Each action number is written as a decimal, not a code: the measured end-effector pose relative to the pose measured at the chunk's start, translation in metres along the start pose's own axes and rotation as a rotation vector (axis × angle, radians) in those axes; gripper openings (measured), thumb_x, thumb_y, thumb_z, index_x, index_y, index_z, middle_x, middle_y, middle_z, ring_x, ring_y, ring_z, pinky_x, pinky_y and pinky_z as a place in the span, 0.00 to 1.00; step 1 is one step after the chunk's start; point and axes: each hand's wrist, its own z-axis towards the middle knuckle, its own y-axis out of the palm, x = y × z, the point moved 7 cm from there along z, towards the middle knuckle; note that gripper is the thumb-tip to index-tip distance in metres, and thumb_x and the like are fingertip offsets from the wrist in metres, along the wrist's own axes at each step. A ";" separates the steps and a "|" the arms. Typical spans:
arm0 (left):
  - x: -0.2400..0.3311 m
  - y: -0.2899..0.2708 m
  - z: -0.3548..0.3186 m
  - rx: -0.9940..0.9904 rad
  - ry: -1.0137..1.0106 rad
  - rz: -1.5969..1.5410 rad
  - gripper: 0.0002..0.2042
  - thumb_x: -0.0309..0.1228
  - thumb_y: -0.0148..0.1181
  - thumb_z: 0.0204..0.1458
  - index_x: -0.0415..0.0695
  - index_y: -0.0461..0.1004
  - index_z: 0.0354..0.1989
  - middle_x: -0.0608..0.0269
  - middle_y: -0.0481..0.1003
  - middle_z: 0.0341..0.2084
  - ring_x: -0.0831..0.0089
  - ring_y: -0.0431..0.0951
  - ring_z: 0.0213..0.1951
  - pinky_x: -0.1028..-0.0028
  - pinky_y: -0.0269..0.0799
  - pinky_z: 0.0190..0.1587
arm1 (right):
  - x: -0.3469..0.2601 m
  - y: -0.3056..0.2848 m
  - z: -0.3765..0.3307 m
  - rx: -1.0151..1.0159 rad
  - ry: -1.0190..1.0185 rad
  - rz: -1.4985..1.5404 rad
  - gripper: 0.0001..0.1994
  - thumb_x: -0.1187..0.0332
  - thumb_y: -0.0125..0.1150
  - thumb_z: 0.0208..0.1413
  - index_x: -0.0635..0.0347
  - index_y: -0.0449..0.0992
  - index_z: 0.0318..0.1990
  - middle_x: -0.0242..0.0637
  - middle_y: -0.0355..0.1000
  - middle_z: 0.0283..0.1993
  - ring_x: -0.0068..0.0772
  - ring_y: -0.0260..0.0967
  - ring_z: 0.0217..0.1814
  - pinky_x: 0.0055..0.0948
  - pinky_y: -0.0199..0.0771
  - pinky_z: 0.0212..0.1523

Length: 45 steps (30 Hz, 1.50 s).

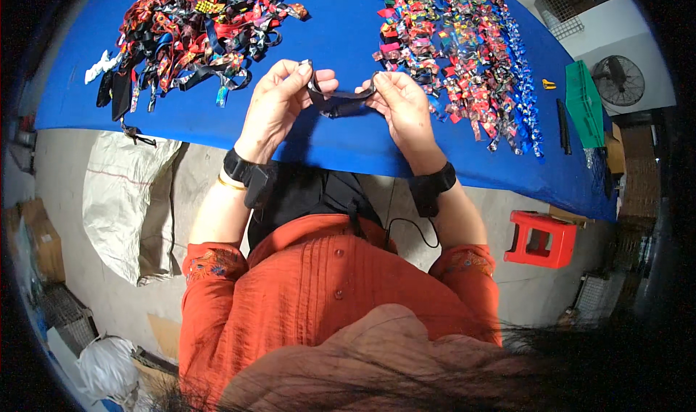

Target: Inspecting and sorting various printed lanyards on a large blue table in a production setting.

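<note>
A dark fabric strap (pixel 344 109) hangs in a shallow curve between my two hands, above the near part of the blue table (pixel 217 118). My left hand (pixel 284 96) pinches one end between thumb and forefinger, its other fingers curled loosely. The other end is pinched by my right hand (pixel 400 107). A tangled heap of colourful printed straps (pixel 196 42) lies beyond my left hand. Past my right hand, bundled straps (pixel 464 56) lie in several long rows, with blue ones along the right side.
A white woven sack (pixel 130 202) stands on the floor at left. To the right are a red plastic stool (pixel 540 239), a green crate (pixel 584 104) and a black fan (pixel 618 80). A small yellow tool (pixel 549 85) lies near the table's right edge.
</note>
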 end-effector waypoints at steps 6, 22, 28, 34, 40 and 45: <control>-0.011 0.004 -0.005 0.062 0.063 -0.109 0.05 0.32 0.55 0.64 0.45 0.70 0.40 0.46 0.79 0.46 0.61 0.81 0.48 0.69 0.76 0.47 | 0.001 -0.011 -0.003 0.112 -0.006 0.066 0.07 0.68 0.56 0.66 0.64 0.72 0.43 0.40 0.77 0.39 0.28 0.76 0.38 0.29 0.78 0.42; -0.020 0.030 -0.022 -0.090 -0.077 0.137 0.10 0.26 0.58 0.62 0.42 0.64 0.46 0.51 0.80 0.28 0.74 0.78 0.23 0.77 0.73 0.26 | -0.010 0.022 -0.026 -0.185 -0.029 -0.169 0.05 0.73 0.55 0.66 0.64 0.71 0.44 0.36 0.76 0.36 0.22 0.73 0.37 0.22 0.73 0.41; -0.030 0.041 -0.030 -0.114 -0.080 0.231 0.07 0.26 0.56 0.63 0.40 0.66 0.44 0.55 0.79 0.28 0.76 0.76 0.23 0.78 0.72 0.27 | -0.012 0.033 -0.039 -0.302 0.003 -0.076 0.05 0.75 0.51 0.67 0.66 0.72 0.44 0.34 0.75 0.33 0.20 0.73 0.35 0.23 0.74 0.39; -0.040 0.043 -0.043 -0.194 -0.124 0.286 0.08 0.29 0.54 0.65 0.36 0.68 0.44 0.56 0.79 0.31 0.76 0.75 0.27 0.76 0.74 0.34 | -0.015 0.019 -0.043 -0.226 -0.171 -0.468 0.04 0.74 0.59 0.62 0.63 0.79 0.41 0.32 0.75 0.36 0.20 0.71 0.36 0.22 0.72 0.39; -0.049 0.043 -0.040 -0.248 -0.210 0.275 0.09 0.26 0.56 0.63 0.36 0.68 0.47 0.55 0.80 0.34 0.76 0.77 0.29 0.76 0.75 0.37 | -0.018 0.018 -0.042 -0.270 -0.087 -0.373 0.05 0.75 0.61 0.60 0.67 0.77 0.40 0.34 0.75 0.36 0.21 0.74 0.36 0.22 0.76 0.37; -0.054 0.037 -0.033 -0.220 -0.255 0.309 0.11 0.23 0.61 0.59 0.36 0.68 0.47 0.55 0.80 0.33 0.76 0.78 0.29 0.78 0.75 0.34 | 0.002 0.010 -0.038 -0.198 0.098 -0.170 0.09 0.75 0.62 0.59 0.67 0.73 0.45 0.35 0.75 0.36 0.20 0.74 0.37 0.23 0.77 0.37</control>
